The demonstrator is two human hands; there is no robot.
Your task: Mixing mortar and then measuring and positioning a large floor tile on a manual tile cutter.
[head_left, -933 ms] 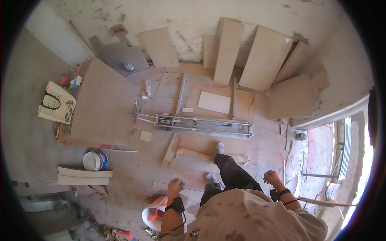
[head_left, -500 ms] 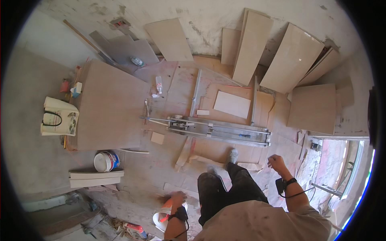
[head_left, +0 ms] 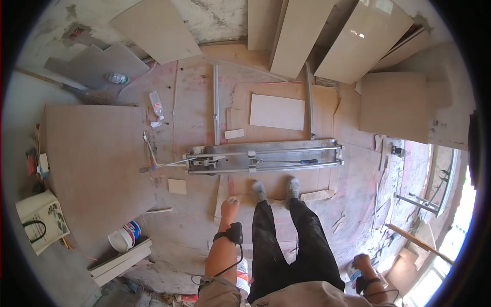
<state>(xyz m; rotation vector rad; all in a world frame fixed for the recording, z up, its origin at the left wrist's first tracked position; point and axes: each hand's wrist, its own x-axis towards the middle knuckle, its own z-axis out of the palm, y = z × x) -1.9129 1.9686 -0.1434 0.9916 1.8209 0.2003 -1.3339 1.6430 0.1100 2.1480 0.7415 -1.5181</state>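
My left hand point(head_left: 230, 205) hangs in front of me with its fingers curled into a loose fist, and nothing shows in it. Back beside my right leg, my right hand point(head_left: 363, 262) is also closed, with no object visible in it. Just past my shoes lies a long manual tile cutter point(head_left: 281, 148) with two metal rails. Its lever handle point(head_left: 174, 165) sticks out at the left end. A blue-handled tool point(head_left: 308, 161) rests on its bed. Beyond the cutter, a pale rectangular tile point(head_left: 277, 112) lies on cardboard point(head_left: 322, 105). Neither hand touches any of these.
Large tiles point(head_left: 302, 38) lean on the far wall. At left stands a broad stack of tiles point(head_left: 97, 163), with a cloth bag point(head_left: 48, 225) and a white bucket point(head_left: 123, 237) near it. Plastic bottles point(head_left: 156, 105) and small offcuts point(head_left: 177, 186) lie on the floor.
I have come closer to the tile cutter, and my feet now stand side by side before it. My left arm has swung forward; my right arm has swung back.
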